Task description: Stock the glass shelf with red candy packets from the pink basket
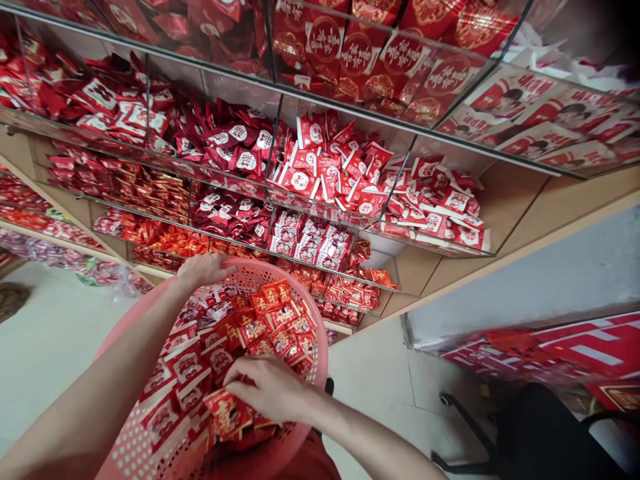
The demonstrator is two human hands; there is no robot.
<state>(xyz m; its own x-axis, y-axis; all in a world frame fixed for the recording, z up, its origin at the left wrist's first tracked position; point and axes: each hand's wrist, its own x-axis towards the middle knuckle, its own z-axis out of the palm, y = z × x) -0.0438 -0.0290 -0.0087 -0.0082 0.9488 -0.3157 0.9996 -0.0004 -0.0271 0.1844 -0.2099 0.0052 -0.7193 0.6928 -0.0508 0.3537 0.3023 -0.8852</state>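
A pink perforated basket (305, 283) full of small red and white candy packets (260, 320) is held in front of me. My left hand (204, 268) grips the basket's far rim, fingers curled over the edge. Inside the basket near its front, my right hand (267, 387) has its fingers closed on red packets (227, 410) in the pile.
Glass-fronted shelf bins (330, 173) stacked in tiers hold several kinds of red candy packets. A pale tiled floor (390, 380) lies below. At the lower right are a black chair base (505, 427) and a red and white box (575, 350).
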